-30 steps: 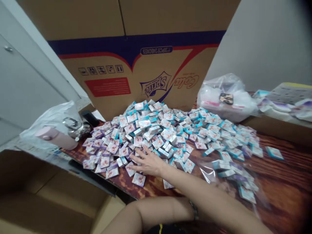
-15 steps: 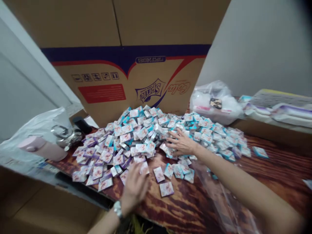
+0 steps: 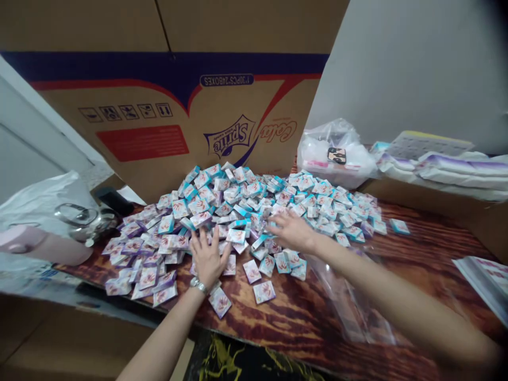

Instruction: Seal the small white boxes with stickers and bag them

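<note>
A wide pile of small white boxes (image 3: 238, 196) with blue or purple sides and a red hand print lies on the brown wood-grain table (image 3: 301, 323). My left hand (image 3: 208, 258), a watch on its wrist, rests spread on the pile's front left part, fingers apart and holding nothing. On the pile's middle right lies my right hand (image 3: 292, 232), fingers spread over the boxes and slightly blurred. Several loose boxes sit between and in front of my hands, one (image 3: 264, 292) near the middle and another (image 3: 219, 302) just below my left wrist.
A large cardboard carton (image 3: 138, 106) stands behind the pile. At the left are a pink bottle (image 3: 47, 246), a shiny metal object (image 3: 89, 219) and a black object (image 3: 114, 200). A clear bag (image 3: 337, 159), flat packs (image 3: 456, 169) and plastic film (image 3: 353, 301) are on the right.
My left hand has moved up and left onto the pile with its fingers spread. A loose box now shows below its wrist. My right hand stays on the pile. The view has shifted.
</note>
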Motion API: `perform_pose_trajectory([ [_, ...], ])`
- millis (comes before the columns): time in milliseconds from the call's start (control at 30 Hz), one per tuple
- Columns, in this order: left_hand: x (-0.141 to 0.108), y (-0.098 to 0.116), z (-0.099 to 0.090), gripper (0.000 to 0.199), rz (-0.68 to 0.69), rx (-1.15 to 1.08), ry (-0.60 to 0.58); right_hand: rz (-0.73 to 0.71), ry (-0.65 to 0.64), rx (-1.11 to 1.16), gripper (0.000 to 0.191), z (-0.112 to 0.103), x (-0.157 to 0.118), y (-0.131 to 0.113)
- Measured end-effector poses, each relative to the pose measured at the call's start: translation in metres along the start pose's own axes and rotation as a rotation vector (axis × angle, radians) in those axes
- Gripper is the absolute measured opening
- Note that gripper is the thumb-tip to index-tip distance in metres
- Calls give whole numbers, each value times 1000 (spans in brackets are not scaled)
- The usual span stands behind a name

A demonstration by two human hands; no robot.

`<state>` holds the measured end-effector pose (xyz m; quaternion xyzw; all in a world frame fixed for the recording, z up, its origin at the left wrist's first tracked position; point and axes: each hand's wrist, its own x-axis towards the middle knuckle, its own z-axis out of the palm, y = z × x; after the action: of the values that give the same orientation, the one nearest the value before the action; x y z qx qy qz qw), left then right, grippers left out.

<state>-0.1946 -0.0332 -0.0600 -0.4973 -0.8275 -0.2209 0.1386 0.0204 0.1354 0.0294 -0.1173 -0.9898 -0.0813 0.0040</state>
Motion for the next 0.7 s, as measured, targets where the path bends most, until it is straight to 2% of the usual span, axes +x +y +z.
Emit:
perform_pose_trajectory([
  [100, 8, 23, 6, 59, -38, -126, -10, -335, -46, 125, 46, 19, -7, -55],
  [167, 13, 38, 12, 57, -41, -257, -34, -502, -35, 140, 49, 35, -15, -74],
  [200, 15, 45, 14, 56, -43, -329, -51, -526, -35, 130, 46, 43, -19, -76],
  [333, 33, 73, 22, 63, -121, -578, -154, -460, -56, 109, 42, 59, -29, -53],
  [467, 56, 87, 15, 64, -164, -771, -401, -389, -75, 81, 44, 56, -36, -37],
  [533, 63, 83, 4, 59, -151, -794, -477, -332, -74, 75, 34, 53, -42, -42],
  [600, 64, 70, -14, 53, -108, -797, -522, -290, -76, 105, 27, 49, -49, -51],
  [667, 57, 50, -37, 46, -25, -793, -515, -224, -86, 163, 27, 43, -53, -63],
  [700, 49, 37, -49, 43, 66, -773, -444, -170, -89, 208, 29, 39, -54, -71],
])
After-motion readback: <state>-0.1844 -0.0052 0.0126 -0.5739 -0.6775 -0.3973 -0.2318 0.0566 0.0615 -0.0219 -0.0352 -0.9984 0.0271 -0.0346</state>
